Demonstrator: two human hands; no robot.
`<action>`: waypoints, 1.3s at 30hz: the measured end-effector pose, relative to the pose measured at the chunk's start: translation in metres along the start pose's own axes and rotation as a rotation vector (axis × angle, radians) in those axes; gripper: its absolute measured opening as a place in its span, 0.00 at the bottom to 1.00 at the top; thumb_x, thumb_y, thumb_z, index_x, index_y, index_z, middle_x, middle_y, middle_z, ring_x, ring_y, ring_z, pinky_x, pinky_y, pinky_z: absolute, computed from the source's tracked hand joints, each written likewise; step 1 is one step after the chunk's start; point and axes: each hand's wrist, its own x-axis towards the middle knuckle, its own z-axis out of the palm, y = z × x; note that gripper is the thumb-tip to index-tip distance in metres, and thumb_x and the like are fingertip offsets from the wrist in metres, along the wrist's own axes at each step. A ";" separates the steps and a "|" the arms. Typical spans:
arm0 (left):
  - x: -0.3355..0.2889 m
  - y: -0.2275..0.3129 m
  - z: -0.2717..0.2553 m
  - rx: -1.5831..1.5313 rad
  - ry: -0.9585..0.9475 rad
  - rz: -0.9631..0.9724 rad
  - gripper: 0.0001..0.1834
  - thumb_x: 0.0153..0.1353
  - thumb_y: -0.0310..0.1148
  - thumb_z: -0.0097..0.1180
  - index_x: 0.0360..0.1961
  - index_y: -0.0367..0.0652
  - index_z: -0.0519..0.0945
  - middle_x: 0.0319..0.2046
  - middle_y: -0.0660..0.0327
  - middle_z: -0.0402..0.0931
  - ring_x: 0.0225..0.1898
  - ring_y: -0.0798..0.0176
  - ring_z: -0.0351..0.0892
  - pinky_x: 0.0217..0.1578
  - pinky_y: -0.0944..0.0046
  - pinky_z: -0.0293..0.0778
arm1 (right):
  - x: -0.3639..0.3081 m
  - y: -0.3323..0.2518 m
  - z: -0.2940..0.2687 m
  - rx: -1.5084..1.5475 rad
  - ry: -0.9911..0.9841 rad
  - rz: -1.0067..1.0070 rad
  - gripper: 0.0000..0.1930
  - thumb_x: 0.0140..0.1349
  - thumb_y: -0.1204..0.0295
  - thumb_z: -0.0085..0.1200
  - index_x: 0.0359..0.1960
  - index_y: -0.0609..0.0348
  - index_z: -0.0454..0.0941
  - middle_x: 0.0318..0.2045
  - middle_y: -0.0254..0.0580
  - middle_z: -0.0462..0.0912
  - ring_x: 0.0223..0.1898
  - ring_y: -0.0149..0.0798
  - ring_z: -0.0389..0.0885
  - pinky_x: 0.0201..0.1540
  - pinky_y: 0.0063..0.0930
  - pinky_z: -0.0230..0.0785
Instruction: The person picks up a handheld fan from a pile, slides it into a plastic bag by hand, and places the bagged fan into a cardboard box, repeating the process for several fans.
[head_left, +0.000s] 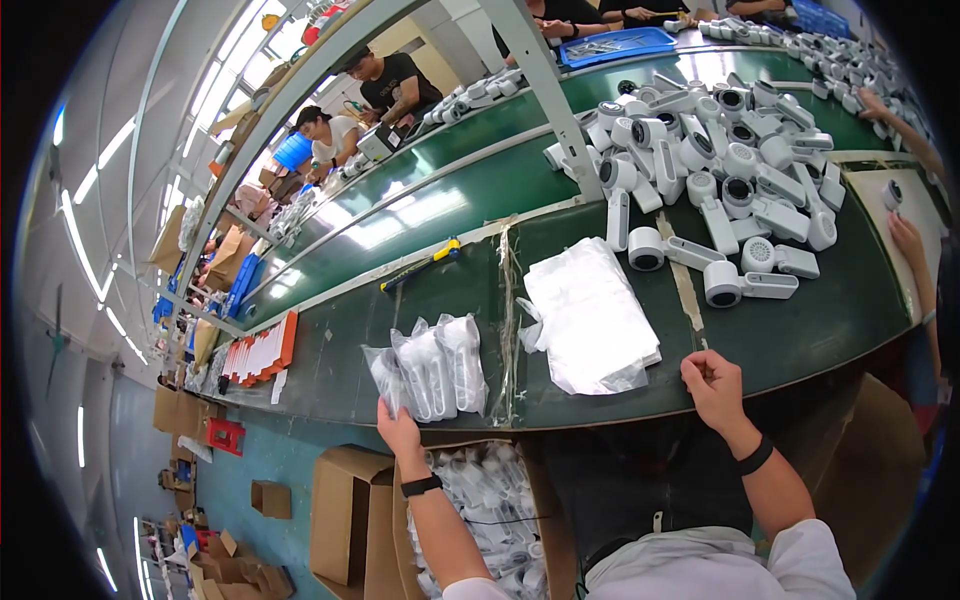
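Observation:
My left hand [400,432] is closed on the near end of a clear plastic bag [382,372] at the left of a bagged row. Beside it lie several bagged white handheld devices [430,372], side by side on the dark green bench [340,345]. My right hand [714,388] is over the front edge of the bench with its fingers curled in, and nothing shows in it. Between my hands, nearer the right one, lies a stack of flat white plastic bags [590,318]. Beyond my right hand, unbagged white devices with round heads and flat handles [722,284] are heaped.
A yellow and black tool [420,264] lies behind the bagged row. An open carton [545,510] of bagged devices stands below the bench. A metal post [570,140] rises at the bench's back edge. Co-workers sit across the green conveyor [430,200]; another person's hand [908,240] is at right.

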 end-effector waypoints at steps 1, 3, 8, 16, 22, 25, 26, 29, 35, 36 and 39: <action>0.001 0.003 0.008 0.034 -0.019 0.015 0.30 0.58 0.20 0.53 0.64 0.27 0.63 0.61 0.46 0.68 0.61 0.54 0.69 0.61 0.62 0.62 | -0.001 0.001 -0.003 -0.036 0.003 -0.008 0.05 0.64 0.75 0.55 0.33 0.64 0.78 0.22 0.28 0.77 0.23 0.19 0.72 0.26 0.14 0.64; 0.000 0.007 0.017 0.062 -0.052 0.031 0.31 0.59 0.21 0.53 0.64 0.28 0.63 0.61 0.46 0.69 0.60 0.54 0.69 0.60 0.61 0.62 | -0.002 0.001 -0.003 -0.024 0.023 -0.009 0.05 0.64 0.75 0.55 0.33 0.65 0.78 0.22 0.28 0.77 0.23 0.18 0.72 0.26 0.14 0.64; 0.004 0.003 0.011 -0.112 -0.204 -0.009 0.31 0.60 0.26 0.57 0.63 0.28 0.64 0.59 0.47 0.70 0.57 0.59 0.70 0.57 0.62 0.66 | -0.001 -0.007 0.001 -0.024 0.061 -0.025 0.05 0.62 0.75 0.57 0.32 0.66 0.79 0.23 0.28 0.78 0.25 0.18 0.73 0.27 0.15 0.65; -0.051 0.068 -0.008 0.237 0.144 0.367 0.23 0.61 0.28 0.56 0.57 0.33 0.72 0.58 0.50 0.71 0.54 0.55 0.72 0.51 0.58 0.67 | 0.021 -0.054 -0.046 -0.342 0.169 -0.133 0.13 0.57 0.75 0.60 0.44 0.62 0.78 0.34 0.35 0.81 0.32 0.28 0.78 0.32 0.23 0.70; -0.149 0.180 0.053 0.042 -0.452 0.731 0.16 0.54 0.24 0.62 0.45 0.37 0.80 0.49 0.55 0.79 0.52 0.54 0.76 0.51 0.59 0.70 | 0.071 -0.056 -0.107 -1.236 0.202 -0.504 0.24 0.46 0.74 0.64 0.48 0.54 0.76 0.48 0.43 0.76 0.52 0.45 0.72 0.49 0.38 0.65; -0.176 0.191 0.093 0.170 -0.650 1.005 0.22 0.46 0.28 0.70 0.45 0.42 0.81 0.47 0.58 0.78 0.52 0.49 0.72 0.55 0.52 0.66 | 0.075 -0.046 -0.102 -1.357 0.145 -0.503 0.26 0.44 0.74 0.65 0.49 0.54 0.76 0.45 0.40 0.76 0.52 0.43 0.70 0.52 0.38 0.62; -0.182 0.195 0.099 0.175 -0.647 1.003 0.22 0.46 0.28 0.70 0.45 0.42 0.81 0.47 0.58 0.78 0.52 0.49 0.72 0.55 0.52 0.66 | 0.075 -0.041 -0.102 -1.385 0.167 -0.500 0.25 0.44 0.75 0.65 0.48 0.54 0.76 0.45 0.39 0.76 0.52 0.43 0.70 0.52 0.38 0.61; -0.189 0.199 0.112 0.394 -0.708 1.130 0.21 0.42 0.29 0.70 0.42 0.47 0.82 0.43 0.62 0.77 0.50 0.51 0.69 0.51 0.50 0.61 | 0.071 -0.043 -0.100 -1.382 0.175 -0.483 0.22 0.45 0.75 0.65 0.46 0.55 0.76 0.43 0.38 0.75 0.51 0.42 0.71 0.51 0.38 0.61; -0.184 0.186 0.122 0.369 -0.613 1.173 0.07 0.50 0.29 0.66 0.32 0.46 0.83 0.36 0.65 0.78 0.44 0.54 0.73 0.46 0.54 0.63 | 0.051 -0.052 -0.103 -1.089 0.101 -0.393 0.17 0.53 0.74 0.61 0.44 0.57 0.74 0.38 0.43 0.76 0.33 0.45 0.77 0.38 0.37 0.70; -0.184 0.185 0.124 0.372 -0.616 1.173 0.07 0.50 0.29 0.66 0.32 0.46 0.83 0.36 0.65 0.78 0.44 0.54 0.73 0.46 0.54 0.63 | 0.045 -0.057 -0.100 -1.002 0.121 -0.342 0.16 0.56 0.73 0.60 0.46 0.58 0.72 0.37 0.45 0.77 0.27 0.45 0.78 0.33 0.36 0.71; -0.182 0.184 0.128 0.333 -0.600 1.160 0.07 0.52 0.30 0.65 0.33 0.45 0.83 0.33 0.63 0.79 0.42 0.55 0.74 0.45 0.55 0.63 | 0.032 -0.071 -0.088 -0.561 0.046 -0.047 0.16 0.63 0.70 0.56 0.50 0.57 0.66 0.35 0.42 0.77 0.24 0.37 0.77 0.29 0.30 0.71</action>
